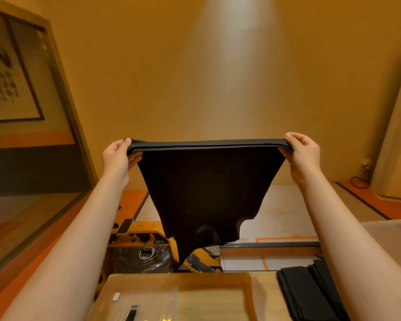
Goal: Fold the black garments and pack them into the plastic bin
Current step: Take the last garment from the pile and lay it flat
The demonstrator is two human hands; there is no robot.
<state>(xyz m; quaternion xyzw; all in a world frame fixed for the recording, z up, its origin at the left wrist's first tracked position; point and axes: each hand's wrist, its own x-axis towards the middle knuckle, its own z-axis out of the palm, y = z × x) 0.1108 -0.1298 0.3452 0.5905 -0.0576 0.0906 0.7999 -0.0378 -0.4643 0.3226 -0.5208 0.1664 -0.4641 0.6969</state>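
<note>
Black garment was held up in the air, stretched taut along its upper edge, its lower part hanging free. One end was pinched by the left hand, the other by the right hand, fingers curled over the hem. Folded black pieces were stacked on the wooden surface below, toward the right.

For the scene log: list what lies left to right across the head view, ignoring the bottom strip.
Framed picture → left hand, gripping one end of the top edge → black garment, held up → right hand, gripping the other end → wall socket.
</note>
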